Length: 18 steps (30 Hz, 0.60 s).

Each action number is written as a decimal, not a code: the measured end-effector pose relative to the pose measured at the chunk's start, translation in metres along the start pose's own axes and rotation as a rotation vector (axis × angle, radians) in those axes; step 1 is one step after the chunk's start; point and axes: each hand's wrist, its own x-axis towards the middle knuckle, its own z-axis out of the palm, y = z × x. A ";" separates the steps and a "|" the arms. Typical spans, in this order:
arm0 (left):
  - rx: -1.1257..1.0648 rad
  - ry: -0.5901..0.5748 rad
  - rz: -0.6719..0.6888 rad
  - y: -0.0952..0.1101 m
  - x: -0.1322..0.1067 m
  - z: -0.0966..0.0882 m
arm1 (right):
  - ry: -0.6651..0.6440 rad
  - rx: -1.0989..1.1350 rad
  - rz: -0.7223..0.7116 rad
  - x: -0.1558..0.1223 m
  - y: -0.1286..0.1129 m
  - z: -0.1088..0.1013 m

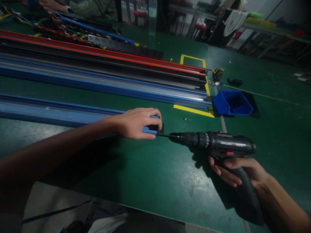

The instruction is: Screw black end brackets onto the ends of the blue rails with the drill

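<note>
My left hand (pixel 138 122) is wrapped round the right end of a long blue rail (pixel 55 111) that lies across the green table (pixel 150 174). My right hand (pixel 239 171) grips the handle of a black cordless drill (pixel 218 144), held level. The drill's thin bit (pixel 167 136) points left and meets a small black fitting (pixel 160 130) on the rail's end, just beside my left fingers.
Several more long rails (pixel 104 74), blue, grey, black and red, lie side by side behind. A blue plastic bin (pixel 232 103) sits at the right by yellow floor-tape marks (pixel 194 110). Bundled coloured cables (pixel 60 29) and another person's hand (pixel 51 4) are at the far left.
</note>
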 end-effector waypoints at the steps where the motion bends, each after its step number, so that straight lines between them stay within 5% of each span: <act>1: 0.001 -0.001 -0.003 0.000 0.000 0.000 | 0.002 -0.010 -0.005 0.000 0.000 0.000; 18: 0.007 -0.012 -0.028 0.002 0.001 0.000 | 0.058 -0.041 0.000 0.000 0.002 -0.011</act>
